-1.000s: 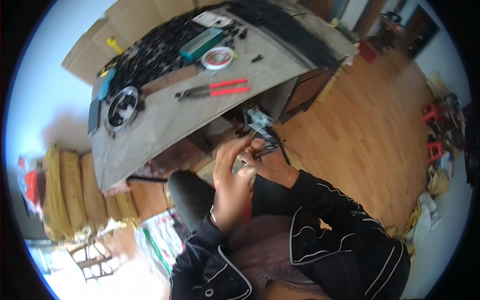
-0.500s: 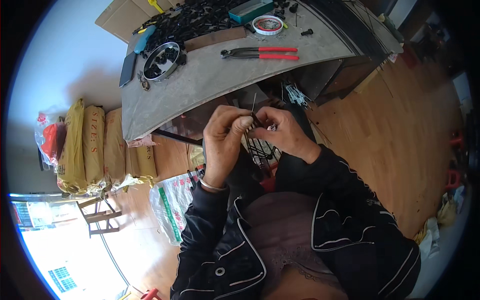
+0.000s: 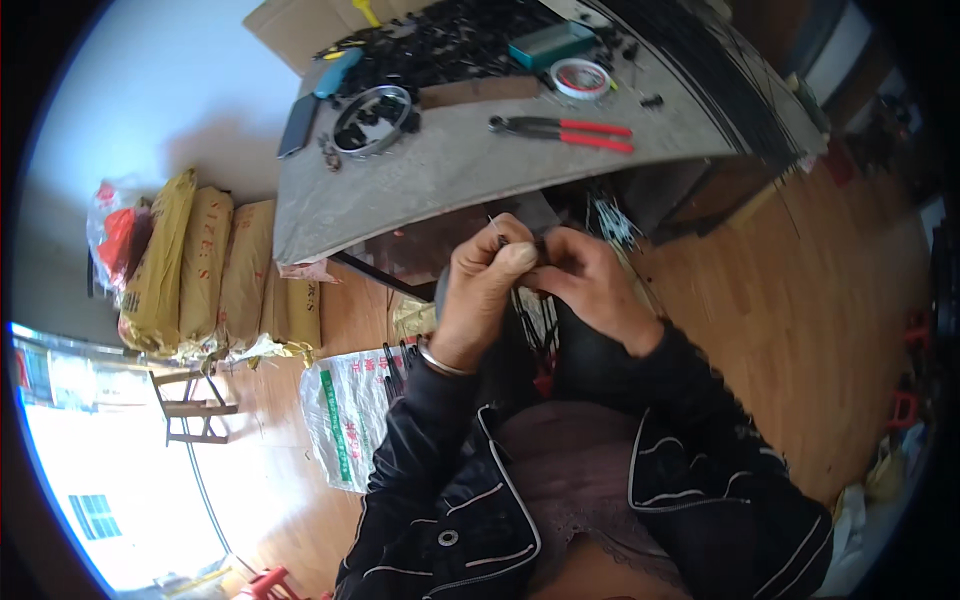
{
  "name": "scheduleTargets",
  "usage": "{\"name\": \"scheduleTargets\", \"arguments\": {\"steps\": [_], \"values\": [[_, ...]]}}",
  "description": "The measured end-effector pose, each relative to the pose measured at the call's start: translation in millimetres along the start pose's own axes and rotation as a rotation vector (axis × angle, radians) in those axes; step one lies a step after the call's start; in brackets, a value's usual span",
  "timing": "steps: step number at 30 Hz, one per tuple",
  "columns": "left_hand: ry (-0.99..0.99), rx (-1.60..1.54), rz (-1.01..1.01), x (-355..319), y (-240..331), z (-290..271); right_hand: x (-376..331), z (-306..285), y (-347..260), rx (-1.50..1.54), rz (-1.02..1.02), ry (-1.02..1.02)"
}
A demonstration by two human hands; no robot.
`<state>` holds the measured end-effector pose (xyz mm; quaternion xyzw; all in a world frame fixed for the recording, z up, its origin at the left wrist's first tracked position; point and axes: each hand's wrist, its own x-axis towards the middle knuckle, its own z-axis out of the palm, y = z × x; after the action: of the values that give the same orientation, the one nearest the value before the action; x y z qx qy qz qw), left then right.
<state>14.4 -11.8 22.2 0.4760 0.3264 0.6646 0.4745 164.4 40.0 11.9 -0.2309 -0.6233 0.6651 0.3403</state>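
1. The fingertips of both hands meet just below the table edge. The left hand (image 3: pixel 487 290) has thumb and forefinger pinched shut on a thin wire (image 3: pixel 497 226) whose pale end pokes up past the knuckles; the right hand (image 3: pixel 590 285) is curled with its fingertips closed on a small dark piece (image 3: pixel 541 248) between the two hands. What the piece is exactly, I cannot tell.

2. The pinch looks like a way to steady something slender — the wire is held near its end, and the hands sit over the lap, where the forearms in dark sleeves can brace.

3. A metal bangle (image 3: pixel 441 359) circles the left wrist.

4. Below the hands, a bundle of thin dark rods (image 3: pixel 536 322) lies across the lap, near enough to draw from.

5. On the grey table (image 3: pixel 420 185) beyond: red-handled pincers (image 3: pixel 563 130), a round metal dish (image 3: pixel 372 107) of dark bits, a roll of tape (image 3: pixel 581 78) and a heap of black parts (image 3: pixel 445 40) — all laid within reach.

6. Further out, yellow sacks (image 3: pixel 205 265) lean against the wall, and a white woven bag (image 3: pixel 345 415) lies on the wood floor.
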Motion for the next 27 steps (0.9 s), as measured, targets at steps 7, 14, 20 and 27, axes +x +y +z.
{"name": "scheduleTargets", "arguments": {"steps": [7, 14, 20, 27], "values": [[0.484, -0.255, 0.009, 3, -8, 32, -3, 38, 12, 0.059, -0.159, 0.373], [0.595, -0.220, 0.031, 3, -5, 25, 12, 35, 1, -0.281, 0.009, 0.216], [0.401, -0.022, -0.142, 12, 1, -19, 30, 20, 20, -0.056, 0.093, 0.099], [0.495, 1.027, 0.373, 155, 12, -175, 47, 16, 15, 0.039, 0.188, 0.018]]}}
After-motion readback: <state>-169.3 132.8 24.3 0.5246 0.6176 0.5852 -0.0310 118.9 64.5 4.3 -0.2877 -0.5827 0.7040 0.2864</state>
